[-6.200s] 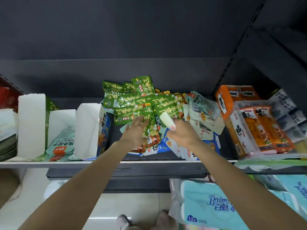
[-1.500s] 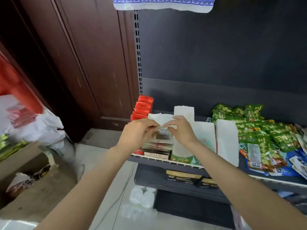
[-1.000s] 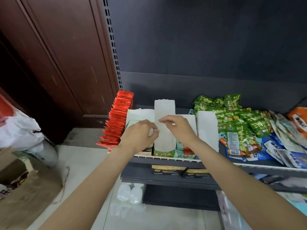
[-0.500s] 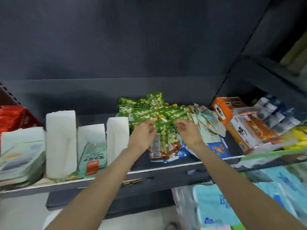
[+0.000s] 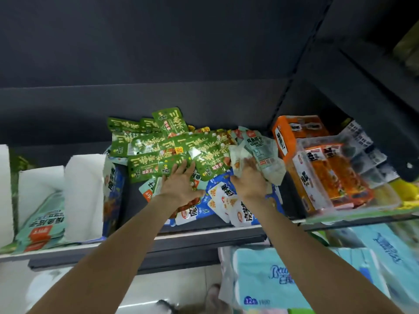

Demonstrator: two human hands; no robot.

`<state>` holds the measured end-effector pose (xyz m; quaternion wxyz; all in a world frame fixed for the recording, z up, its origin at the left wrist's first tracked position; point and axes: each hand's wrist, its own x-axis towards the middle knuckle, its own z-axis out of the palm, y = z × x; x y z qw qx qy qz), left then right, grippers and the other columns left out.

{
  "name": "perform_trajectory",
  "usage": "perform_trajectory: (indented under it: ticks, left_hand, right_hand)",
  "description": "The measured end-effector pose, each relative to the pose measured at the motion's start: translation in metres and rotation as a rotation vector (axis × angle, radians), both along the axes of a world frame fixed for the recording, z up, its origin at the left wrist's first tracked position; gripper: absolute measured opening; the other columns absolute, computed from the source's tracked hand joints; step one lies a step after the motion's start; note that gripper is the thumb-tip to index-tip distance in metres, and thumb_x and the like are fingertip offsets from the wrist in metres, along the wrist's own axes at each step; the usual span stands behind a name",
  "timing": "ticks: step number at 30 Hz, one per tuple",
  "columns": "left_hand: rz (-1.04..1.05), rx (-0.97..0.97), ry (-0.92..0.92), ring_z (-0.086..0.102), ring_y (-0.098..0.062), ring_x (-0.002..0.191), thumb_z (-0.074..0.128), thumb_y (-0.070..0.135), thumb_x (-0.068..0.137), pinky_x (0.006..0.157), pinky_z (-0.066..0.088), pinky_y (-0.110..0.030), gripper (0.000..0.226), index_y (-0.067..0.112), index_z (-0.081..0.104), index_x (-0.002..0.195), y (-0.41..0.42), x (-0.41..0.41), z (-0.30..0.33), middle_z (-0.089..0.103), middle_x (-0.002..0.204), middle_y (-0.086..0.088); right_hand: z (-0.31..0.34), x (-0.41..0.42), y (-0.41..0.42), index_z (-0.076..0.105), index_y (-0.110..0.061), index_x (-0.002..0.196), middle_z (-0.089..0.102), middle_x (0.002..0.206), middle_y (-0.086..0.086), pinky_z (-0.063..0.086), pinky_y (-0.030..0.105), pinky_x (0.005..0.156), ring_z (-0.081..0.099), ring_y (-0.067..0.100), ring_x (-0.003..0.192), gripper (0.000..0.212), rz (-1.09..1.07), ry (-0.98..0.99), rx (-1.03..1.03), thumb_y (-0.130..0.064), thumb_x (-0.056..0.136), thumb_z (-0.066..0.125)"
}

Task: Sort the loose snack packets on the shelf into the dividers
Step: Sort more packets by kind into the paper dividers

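A heap of loose snack packets lies on the dark shelf (image 5: 204, 232): green packets (image 5: 149, 146) at the back, blue-and-white packets (image 5: 229, 200) in front, pale mint packets (image 5: 263, 150) at the right. My left hand (image 5: 181, 184) lies flat with spread fingers on the green packets. My right hand (image 5: 249, 177) reaches into the pale packets with fingers curled on a white one (image 5: 237, 157). White cardboard dividers (image 5: 84, 191) stand at the left, one slot holding mint packets (image 5: 43, 225).
An orange box (image 5: 292, 132) and a clear tray of orange snack packs (image 5: 333, 177) sit right of the heap. Tissue packs (image 5: 272, 279) are stacked below the shelf at the right. A blue packet (image 5: 112, 189) leans against the rightmost divider.
My view and both hands have swung from the dividers at the left back to the loose heap. My right hand has moved right, into the pale packets.
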<state>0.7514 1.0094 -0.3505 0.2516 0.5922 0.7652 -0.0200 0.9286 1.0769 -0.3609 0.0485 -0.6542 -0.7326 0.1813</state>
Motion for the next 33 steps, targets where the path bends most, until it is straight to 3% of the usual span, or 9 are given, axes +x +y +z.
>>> perform_trajectory:
  ticks: [4,8,11,14,17,22,24,26,33]
  left_hand:
    - [0.0,0.036,0.019,-0.006,-0.022,0.146,0.057,0.057,0.083,0.115,0.008,-0.052,0.096,0.028,-0.005,0.15,-0.003,0.0,-0.005,-0.01,0.158,0.003]
    - [0.006,0.037,-0.005,-0.008,-0.022,0.146,0.057,0.057,0.083,0.115,0.007,-0.052,0.096,0.028,-0.005,0.15,-0.003,0.0,-0.006,-0.01,0.158,0.004]
    - [0.01,0.033,-0.02,-0.009,-0.021,0.145,0.058,0.058,0.082,0.115,0.006,-0.051,0.097,0.029,-0.005,0.15,-0.003,-0.002,-0.006,-0.011,0.158,0.005]
    - [0.003,0.005,-0.089,-0.008,-0.021,0.145,0.057,0.058,0.083,0.117,0.008,-0.05,0.095,0.03,-0.004,0.15,-0.004,-0.007,-0.001,-0.01,0.158,0.004]
    - [0.038,0.089,-0.238,0.007,-0.023,0.145,0.059,0.046,0.087,0.118,0.015,-0.044,0.093,0.029,-0.007,0.15,-0.006,-0.008,0.016,-0.007,0.158,-0.001]
    - [0.092,0.612,-0.389,0.046,-0.013,0.12,0.064,0.026,0.088,0.101,0.039,-0.035,0.069,0.025,0.024,0.144,-0.015,-0.01,0.068,0.039,0.146,-0.005]
    - [0.083,0.701,-0.332,0.056,-0.018,0.081,0.063,0.026,0.089,0.068,0.043,-0.031,0.021,0.018,0.049,0.103,-0.022,-0.023,0.086,0.061,0.092,-0.004]
    - [0.114,0.728,-0.249,0.046,-0.023,0.057,0.062,0.027,0.089,0.052,0.03,-0.035,0.026,0.016,0.044,0.074,-0.034,-0.045,0.097,0.049,0.061,-0.002]
    - [0.393,0.806,-0.593,0.067,-0.002,0.077,0.067,0.02,0.086,0.069,0.054,-0.023,0.015,0.017,0.067,0.101,-0.115,-0.139,0.118,0.071,0.088,0.009]
  right_hand:
    - [0.008,-0.01,-0.014,0.052,-0.018,0.125,0.07,0.093,0.006,0.045,0.031,0.088,0.064,0.021,0.089,0.033,0.164,-0.167,0.275,-0.021,0.092,0.056]
    - [0.005,-0.008,-0.002,0.037,-0.016,0.138,0.043,0.132,0.008,0.045,0.04,0.099,0.04,0.024,0.124,0.063,0.174,0.015,0.197,-0.022,0.083,0.068]
    - [0.003,-0.01,0.004,0.038,-0.01,0.137,0.04,0.143,0.009,0.04,0.037,0.106,0.037,0.024,0.133,0.053,0.194,-0.016,0.183,-0.015,0.089,0.06]
    - [0.019,-0.01,0.003,0.057,-0.01,0.12,0.067,0.107,0.009,0.05,0.037,0.09,0.063,0.023,0.1,0.029,0.269,-0.031,0.337,-0.01,0.092,0.054]
    - [0.053,-0.01,0.001,0.063,-0.008,0.104,0.061,0.059,0.006,0.05,0.033,0.056,0.059,0.022,0.051,0.016,0.346,0.044,0.435,-0.005,0.091,0.054]
    - [0.099,-0.028,-0.014,0.058,-0.008,0.089,0.057,0.065,0.005,0.033,0.028,0.051,0.047,0.02,0.054,0.011,0.568,0.201,0.452,-0.014,0.096,0.051]
    - [0.108,-0.041,-0.023,0.058,-0.012,0.083,0.049,0.058,-0.002,0.032,0.03,0.048,0.044,0.017,0.051,0.017,0.548,0.329,0.392,-0.023,0.095,0.052]
    - [0.112,-0.053,-0.028,0.055,-0.019,0.071,0.045,0.055,-0.004,0.032,0.032,0.049,0.042,0.015,0.05,0.023,0.496,0.414,0.265,-0.032,0.09,0.059]
    - [0.146,-0.122,-0.067,0.07,-0.013,0.088,0.072,0.084,-0.001,0.054,0.017,0.062,0.069,0.011,0.075,0.016,0.253,0.942,-0.267,-0.006,0.074,0.076]
